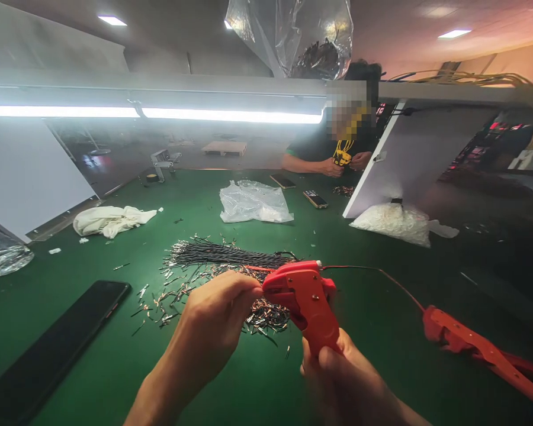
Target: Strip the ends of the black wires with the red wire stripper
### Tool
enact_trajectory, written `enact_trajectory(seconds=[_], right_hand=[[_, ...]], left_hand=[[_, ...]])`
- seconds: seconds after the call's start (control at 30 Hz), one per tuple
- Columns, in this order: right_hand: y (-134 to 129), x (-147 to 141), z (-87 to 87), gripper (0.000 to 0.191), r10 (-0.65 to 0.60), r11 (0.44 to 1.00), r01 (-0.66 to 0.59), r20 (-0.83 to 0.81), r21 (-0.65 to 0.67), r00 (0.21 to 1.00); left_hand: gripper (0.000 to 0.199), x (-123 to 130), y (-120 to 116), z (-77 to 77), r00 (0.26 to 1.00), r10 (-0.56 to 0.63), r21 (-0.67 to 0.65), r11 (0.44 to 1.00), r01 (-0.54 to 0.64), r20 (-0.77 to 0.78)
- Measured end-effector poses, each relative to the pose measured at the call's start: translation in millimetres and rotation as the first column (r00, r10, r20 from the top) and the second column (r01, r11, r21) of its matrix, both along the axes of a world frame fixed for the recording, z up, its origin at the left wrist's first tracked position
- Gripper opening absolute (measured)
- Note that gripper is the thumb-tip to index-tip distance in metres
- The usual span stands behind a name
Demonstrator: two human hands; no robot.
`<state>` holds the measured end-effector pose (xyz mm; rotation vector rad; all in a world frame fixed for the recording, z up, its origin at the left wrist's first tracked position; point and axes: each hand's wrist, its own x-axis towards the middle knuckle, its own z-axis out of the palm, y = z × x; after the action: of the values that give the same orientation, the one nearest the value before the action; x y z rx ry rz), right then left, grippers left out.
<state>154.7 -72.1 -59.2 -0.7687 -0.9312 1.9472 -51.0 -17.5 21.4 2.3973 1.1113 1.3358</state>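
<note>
My right hand is wrapped round the handle of a red wire stripper, held upright in front of me with its jaws to the left. At those jaws, the thumb and fingers of my left hand are pinched together; whatever lies between them is hidden. Behind my hands is a bundle of black wires with bare ends on the green table. Wire scraps are heaped under and around the tool. A second red wire stripper lies at the right, with a thin cord running between the two.
A black phone lies at the left. Farther back are a white cloth, a clear plastic bag, two smaller phones and a bag of white bits. Across the table, a person holds a yellow tool. A lamp bar spans above.
</note>
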Motion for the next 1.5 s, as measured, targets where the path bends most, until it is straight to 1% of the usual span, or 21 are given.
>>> enact_trajectory(seconds=[0.07,0.13,0.2,0.27,0.33,0.43,0.5,0.67,0.77,0.9,1.03,1.13,1.23,1.3,1.4,1.5], right_hand=[[1,0,-3.0,0.051,0.023,1.0,-0.023,-0.023,-0.003,0.999],[2,0,-6.1,0.051,0.062,0.998,-0.064,-0.062,-0.024,0.996],[2,1,-8.1,0.048,0.101,0.992,-0.107,-0.105,-0.059,0.989],[2,3,-8.7,0.046,0.109,0.989,-0.122,-0.137,-0.085,0.985],[3,5,-8.6,0.046,0.112,0.988,-0.126,-0.15,-0.084,0.982],[5,4,-6.7,0.049,0.162,0.982,-0.175,-0.152,-0.075,0.975],[6,2,-3.7,0.05,0.17,0.98,-0.183,-0.154,-0.075,0.973],[4,-1,3.9,0.044,0.115,0.989,-0.127,-0.148,-0.074,0.982],[2,2,0.6,0.042,0.085,0.995,-0.092,-0.141,-0.047,0.986],[2,2,-6.3,0.041,-0.014,0.998,0.006,-0.129,-0.066,0.992],[2,-4,-4.7,0.042,-0.016,1.0,0.017,-0.128,0.008,0.992],[2,-7,-2.0,0.046,-0.013,1.0,0.014,-0.099,0.016,0.995],[0,-5,-0.5,0.051,0.012,0.998,-0.01,-0.035,0.056,0.999],[0,-3,0.2,0.052,0.034,0.997,-0.032,-0.022,0.07,0.999],[-2,-3,0.7,0.05,0.061,0.998,-0.06,-0.046,0.022,0.997],[-3,-5,-1.0,0.045,0.028,0.997,-0.036,-0.111,-0.066,0.993]], left_hand=[[0.014,0,-1,2.2,1.0,-0.001,-0.048,0.999,0.002,0.011],[0.013,-1,-2,3.4,1.0,0.003,-0.058,0.998,-0.002,0.02],[0.013,-2,-2,3.8,1.0,0.006,-0.034,0.999,-0.006,0.017],[0.014,-4,-1,3.8,1.0,0.008,-0.007,1.0,-0.008,0.004],[0.014,-4,-1,3.7,1.0,0.01,0.009,1.0,-0.01,-0.006],[0.014,-4,0,3.8,1.0,0.018,0.032,0.999,-0.018,-0.01],[0.012,-4,1,3.9,1.0,0.025,0.059,0.998,-0.024,-0.018],[0.012,-3,2,4.6,0.998,0.015,0.127,0.992,-0.008,-0.057],[0.012,-3,2,5.8,0.998,0.011,0.145,0.989,-0.002,-0.06],[0.013,-2,2,7.5,0.998,-0.001,0.143,0.99,0.009,-0.056],[0.013,-2,2,7.6,0.998,-0.011,0.129,0.992,0.018,-0.057],[0.013,-1,3,6.5,0.999,-0.013,0.12,0.993,0.018,-0.046],[0.013,-2,3,4.8,1.0,-0.014,0.087,0.996,0.016,-0.025],[0.013,-3,1,3.6,1.0,-0.009,0.036,0.999,0.01,-0.029],[0.013,-5,-1,1.9,0.999,0.003,-0.071,0.997,-0.006,-0.037],[0.013,-5,-2,1.2,1.0,0.006,-0.174,0.985,-0.003,0.016]])
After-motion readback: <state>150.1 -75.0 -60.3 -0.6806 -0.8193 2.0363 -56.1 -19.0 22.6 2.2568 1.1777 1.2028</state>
